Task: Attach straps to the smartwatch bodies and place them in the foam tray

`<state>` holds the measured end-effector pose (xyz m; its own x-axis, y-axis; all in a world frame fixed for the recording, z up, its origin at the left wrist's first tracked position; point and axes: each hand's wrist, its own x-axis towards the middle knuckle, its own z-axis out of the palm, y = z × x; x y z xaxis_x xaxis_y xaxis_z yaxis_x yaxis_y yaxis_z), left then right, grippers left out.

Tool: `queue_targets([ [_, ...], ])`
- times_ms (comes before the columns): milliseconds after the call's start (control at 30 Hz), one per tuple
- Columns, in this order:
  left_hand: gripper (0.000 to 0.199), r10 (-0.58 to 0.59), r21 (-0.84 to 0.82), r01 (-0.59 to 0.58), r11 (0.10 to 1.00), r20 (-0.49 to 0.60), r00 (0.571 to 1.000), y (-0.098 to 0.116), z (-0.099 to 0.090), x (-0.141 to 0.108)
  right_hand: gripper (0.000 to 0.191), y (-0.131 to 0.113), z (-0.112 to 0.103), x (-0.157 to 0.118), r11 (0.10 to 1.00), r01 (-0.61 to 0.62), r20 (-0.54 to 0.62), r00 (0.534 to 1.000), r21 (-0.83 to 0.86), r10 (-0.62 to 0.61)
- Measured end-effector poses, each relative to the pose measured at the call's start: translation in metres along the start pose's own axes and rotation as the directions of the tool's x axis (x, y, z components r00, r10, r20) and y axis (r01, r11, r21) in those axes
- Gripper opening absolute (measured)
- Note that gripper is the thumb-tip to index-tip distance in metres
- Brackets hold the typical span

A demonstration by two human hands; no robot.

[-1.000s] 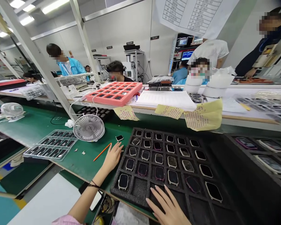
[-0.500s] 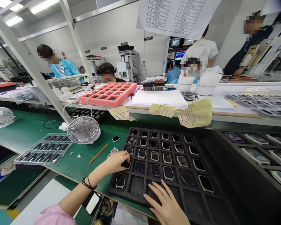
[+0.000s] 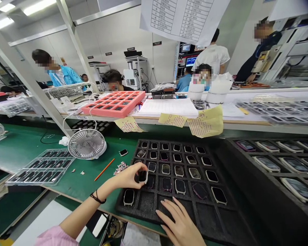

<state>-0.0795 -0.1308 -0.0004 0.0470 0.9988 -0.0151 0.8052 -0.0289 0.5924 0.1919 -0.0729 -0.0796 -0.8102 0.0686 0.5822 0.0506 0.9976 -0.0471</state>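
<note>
It's a busy assembly line, and the big thing in front of the person is a green-topped table [image 3: 23, 143] carrying a black foam tray [image 3: 120, 212] full of smartwatch bodies sitting in rows of pockets. Everything else is easiest to place from that tray: a second foam tray of larger screened devices [image 3: 267, 164] is sitting right of it, a white desk fan [image 3: 87, 144] and a clear plastic tray [image 3: 41, 167] are sitting left of it, and co-workers are moving around beyond it.

The work in hand looks like handling the watches one at a time. The left hand [image 3: 128, 177] is pinching one watch [image 3: 143, 176] between thumb and fingers, holding it up over the tray's left side. The right hand [image 3: 181, 222] is lying spread on the foam near the tray's front edge. The open room is on the green surface left of the tray, where an orange pencil [image 3: 104, 169] and a little heap of small parts [image 3: 121, 167] are lying.
</note>
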Motion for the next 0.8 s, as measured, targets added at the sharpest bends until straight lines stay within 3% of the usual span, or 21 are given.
queue_targets([
  [100, 0.045, 0.033, 0.123, -0.052, 0.991, 0.152, 0.988, 0.008, 0.01, 0.013, 0.034, 0.0, -0.002, -0.005, 0.999, -0.03, 0.001, 1.0, 0.022, 0.03],
  [200, 0.048, 0.017, 0.275, -0.082, 0.958, 0.23, 0.973, 0.011, 0.018, 0.023, 0.033, 0.0, -0.004, -0.013, 0.995, -0.079, -0.011, 0.997, 0.061, 0.08],
  [333, 0.044, 0.032, 0.346, -0.12, 0.93, 0.25, 0.968, 0.011, 0.016, 0.03, 0.032, 0.0, -0.007, -0.02, 0.984, -0.135, -0.037, 0.989, 0.114, 0.14],
  [533, 0.046, 0.127, 0.125, -0.147, 0.981, 0.16, 0.979, 0.027, 0.005, 0.044, 0.031, 0.004, -0.01, -0.028, 0.955, -0.225, -0.02, 0.972, 0.192, 0.232],
  [633, 0.041, 0.161, 0.107, -0.182, 0.977, 0.18, 0.97, 0.041, 0.017, 0.06, 0.031, 0.008, -0.012, -0.031, 0.951, -0.21, -0.004, 0.976, 0.225, 0.217],
  [800, 0.043, 0.081, 0.27, -0.147, 0.951, 0.239, 0.967, 0.05, 0.049, 0.075, 0.032, 0.013, -0.015, -0.035, 0.944, -0.214, -0.03, 0.973, 0.25, 0.229],
])
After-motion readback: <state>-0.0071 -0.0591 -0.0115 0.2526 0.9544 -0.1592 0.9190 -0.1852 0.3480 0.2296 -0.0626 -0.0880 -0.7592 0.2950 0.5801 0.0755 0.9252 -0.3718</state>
